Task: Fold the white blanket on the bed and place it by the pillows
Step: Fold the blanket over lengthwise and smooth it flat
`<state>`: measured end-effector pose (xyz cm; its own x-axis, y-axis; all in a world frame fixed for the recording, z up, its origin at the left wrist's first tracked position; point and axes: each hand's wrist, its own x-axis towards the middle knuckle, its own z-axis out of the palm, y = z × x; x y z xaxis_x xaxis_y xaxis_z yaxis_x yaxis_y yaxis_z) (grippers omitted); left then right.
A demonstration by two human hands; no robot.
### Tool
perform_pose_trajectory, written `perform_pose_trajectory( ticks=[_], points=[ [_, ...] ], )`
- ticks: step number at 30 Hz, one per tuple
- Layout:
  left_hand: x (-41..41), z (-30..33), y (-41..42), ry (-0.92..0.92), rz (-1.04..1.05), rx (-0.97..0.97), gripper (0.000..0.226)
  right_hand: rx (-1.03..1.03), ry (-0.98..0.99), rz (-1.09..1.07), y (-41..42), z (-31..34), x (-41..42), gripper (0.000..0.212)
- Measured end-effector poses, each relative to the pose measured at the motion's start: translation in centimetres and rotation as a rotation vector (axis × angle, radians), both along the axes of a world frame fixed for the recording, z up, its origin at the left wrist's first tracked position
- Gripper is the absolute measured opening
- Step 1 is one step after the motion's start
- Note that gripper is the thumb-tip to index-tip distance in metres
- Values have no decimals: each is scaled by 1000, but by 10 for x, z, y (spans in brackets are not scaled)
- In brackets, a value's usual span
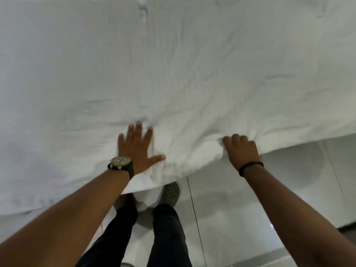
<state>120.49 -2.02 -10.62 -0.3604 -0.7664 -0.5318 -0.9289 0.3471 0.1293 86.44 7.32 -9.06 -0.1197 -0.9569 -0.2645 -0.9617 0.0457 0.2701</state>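
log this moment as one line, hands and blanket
left hand: flat, pressing white blanket | right hand: gripping blanket's near edge | blanket: spread on bed, unfolded | pillows: not visible

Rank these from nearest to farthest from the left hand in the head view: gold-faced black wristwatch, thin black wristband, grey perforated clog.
1. Gold-faced black wristwatch, on the left hand's own wrist.
2. Grey perforated clog, below on the floor.
3. Thin black wristband, on the right wrist.

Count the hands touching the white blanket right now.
2. The left hand lies flat, fingers spread, on the white blanket near its front edge. The right hand grips the same edge further right, fingers curled into the fabric.
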Motion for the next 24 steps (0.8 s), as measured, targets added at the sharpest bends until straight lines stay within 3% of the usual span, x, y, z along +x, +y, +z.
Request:
perform_pose_trajectory(
  ticks=[6,13,15,18,21,24],
  points=[
    [6,-7,0,-82,-41,-36,108,239,-262,-158,53,-4,-10,48],
    [17,-15,14,13,-21,-130,98,-155,-567,-3,4,14,110,51],
    [24,-17,17,38,-12,-141,95,-123,-615,83,-15,-8,140,56],
    [35,-16,18,38,-40,-143,92,-74,-480,285,-23,-47,109,62],
    [68,-13,12,10,-2,-148,93,-50,-378,24,-8,-55,50,70],
    [114,-11,2,16,14,-129,94,-6,-299,-331,-4,-40,41,83]
  ],
)
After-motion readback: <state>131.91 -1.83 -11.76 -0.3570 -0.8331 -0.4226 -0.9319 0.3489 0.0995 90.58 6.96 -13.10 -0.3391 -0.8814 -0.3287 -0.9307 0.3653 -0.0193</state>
